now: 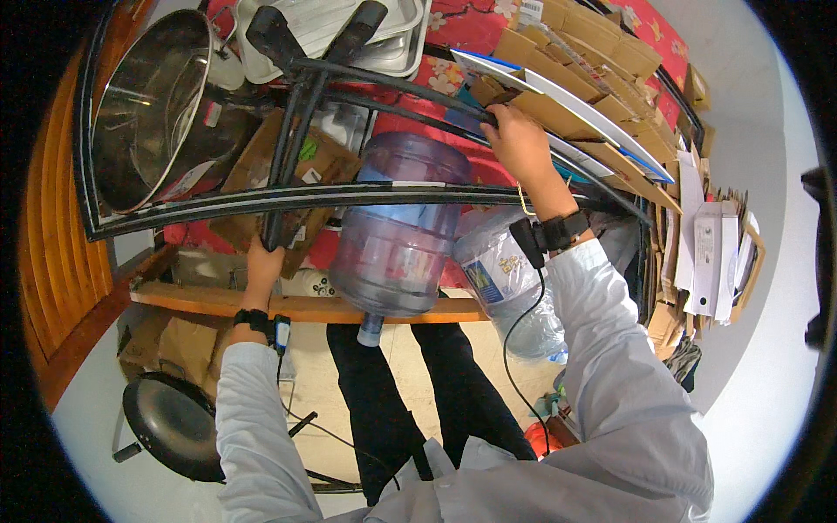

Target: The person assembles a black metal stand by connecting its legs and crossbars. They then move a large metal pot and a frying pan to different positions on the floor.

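Note:
My left hand (261, 266) is closed round the lower end of a black tubular metal frame (292, 144) with crossed legs and thick black end caps. With my right hand (519, 148) I grip another tube of it, farther off and to the right. The frame lies slanted above a cluttered, red flowered cloth. Below it a large, clear bluish water jug (397, 253) rests with its capped neck toward me. A cardboard box (327, 170) sits behind the tubes, near my left hand. Beside my right forearm is a second jug (501, 261) in clear plastic wrap.
A black rail with a silver stripe (384, 193) crosses in front of me. At the left stands a large steel pot (157, 105); metal trays (401, 48) lie behind. Flattened cardboard (602, 65) is piled at the right. A wok (170, 427) sits low at the left.

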Demonstrator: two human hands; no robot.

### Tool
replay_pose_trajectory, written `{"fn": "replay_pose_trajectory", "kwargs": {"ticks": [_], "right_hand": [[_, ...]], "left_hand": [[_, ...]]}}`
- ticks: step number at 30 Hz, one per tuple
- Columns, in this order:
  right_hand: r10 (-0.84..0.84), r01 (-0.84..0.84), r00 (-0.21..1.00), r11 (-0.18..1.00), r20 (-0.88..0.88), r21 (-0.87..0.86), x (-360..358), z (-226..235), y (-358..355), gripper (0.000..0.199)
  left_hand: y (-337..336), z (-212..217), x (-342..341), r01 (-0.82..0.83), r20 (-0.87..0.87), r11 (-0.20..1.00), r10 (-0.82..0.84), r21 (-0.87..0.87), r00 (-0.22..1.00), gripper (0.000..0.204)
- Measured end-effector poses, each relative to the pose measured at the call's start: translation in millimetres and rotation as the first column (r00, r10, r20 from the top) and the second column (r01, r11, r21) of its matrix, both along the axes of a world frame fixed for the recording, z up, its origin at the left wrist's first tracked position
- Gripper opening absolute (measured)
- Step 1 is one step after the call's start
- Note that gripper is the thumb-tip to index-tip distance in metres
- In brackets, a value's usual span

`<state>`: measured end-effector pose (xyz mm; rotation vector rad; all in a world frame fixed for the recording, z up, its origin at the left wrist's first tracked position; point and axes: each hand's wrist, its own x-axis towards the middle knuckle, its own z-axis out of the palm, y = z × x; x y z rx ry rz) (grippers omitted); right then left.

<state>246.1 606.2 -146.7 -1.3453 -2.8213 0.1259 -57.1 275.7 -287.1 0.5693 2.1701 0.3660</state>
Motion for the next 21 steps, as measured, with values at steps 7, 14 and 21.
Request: {"fn": "replay_pose_trajectory", "kwargs": {"ticks": [7, 14, 21], "right_hand": [[0.003, 0.0, 0.925, 1.0, 0.381, -0.009, 3.6, -34.6, 7.2, 0.025], [-0.072, 0.17, 0.969, 0.89, 0.237, -0.422, 22.1, -66.9, 42.6, 0.05], [-0.005, 0.007, 1.0, 0.992, -0.019, 0.128, 28.2, -92.1, 11.4, 0.048]], "left_hand": [[-15.4, -31.7, -7.9, 0.034, -0.066, 0.997, -0.03, 0.067, 0.997, 0.039], [-15.7, -32.4, -8.2, -0.084, 0.0, 0.996, 0.084, 0.01, 0.996, 0.038], [-2.8, -7.6, 3.2, -0.05, -0.062, 0.996, 0.055, 0.075, 0.997, 0.037]]}}
